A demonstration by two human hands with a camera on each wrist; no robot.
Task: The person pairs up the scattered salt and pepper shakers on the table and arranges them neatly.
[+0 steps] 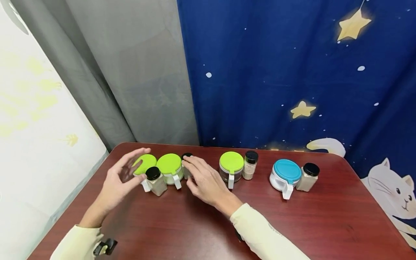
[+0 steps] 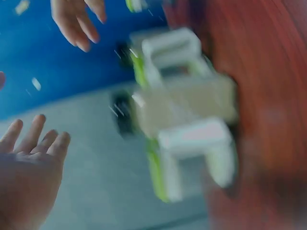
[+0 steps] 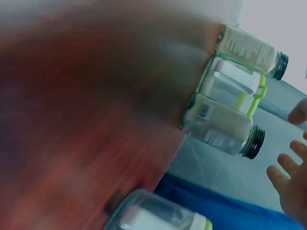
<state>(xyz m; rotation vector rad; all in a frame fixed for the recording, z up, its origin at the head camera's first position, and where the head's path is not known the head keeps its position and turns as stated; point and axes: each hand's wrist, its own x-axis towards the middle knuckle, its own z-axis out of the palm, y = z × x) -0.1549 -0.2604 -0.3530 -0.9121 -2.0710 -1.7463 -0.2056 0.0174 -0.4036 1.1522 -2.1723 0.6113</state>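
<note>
My left hand [image 1: 117, 182], fingers spread and holding nothing, hovers by a green-lidded pot [image 1: 144, 164] and a black-lidded spice jar [image 1: 157, 183] at the table's left. Beside them stands a second green-lidded pot [image 1: 169, 164] with a white handle. To its right my right hand [image 1: 208, 182] has its fingers extended, partly covering another black-lidded jar [image 1: 186, 156] in the head view. From the right wrist, a gap shows between that hand's fingers and this jar [image 3: 218, 125]. The left wrist view is blurred, with the left hand [image 2: 31, 167] apart from the pots.
Right of the hands stand a third green-lidded pot [image 1: 231, 164] and a slim black-capped shaker [image 1: 250, 166]. Farther right are a blue-lidded pot [image 1: 286, 173] and a black-lidded jar [image 1: 308, 177]. Curtains [image 1: 247, 90] hang behind the red-brown table [image 1: 169, 231].
</note>
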